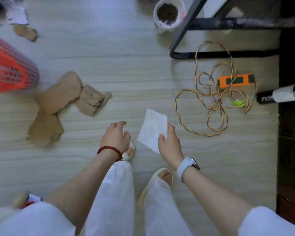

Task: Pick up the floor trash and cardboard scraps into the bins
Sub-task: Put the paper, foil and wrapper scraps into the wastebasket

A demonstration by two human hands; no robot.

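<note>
My right hand (169,143) pinches a white sheet of paper (152,128) by its right edge, holding it above the floor in the middle of the view. Just left of the paper, my left hand (116,135) hovers with its fingers loosely curled and nothing in it. Torn brown cardboard scraps (61,96) lie on the floor to the left, with a corrugated piece (90,101) beside them and a smaller scrap (26,32) farther back. A red perforated bin (8,70) lies at the left edge, close to the scraps.
A tangle of orange and blue cord (215,92) with an orange device (235,80) lies at the right. A black metal frame (194,31) and a white pot of soil (167,14) stand at the back. A dark wall edge (289,99) runs down the right. My slippered feet (162,179) are below.
</note>
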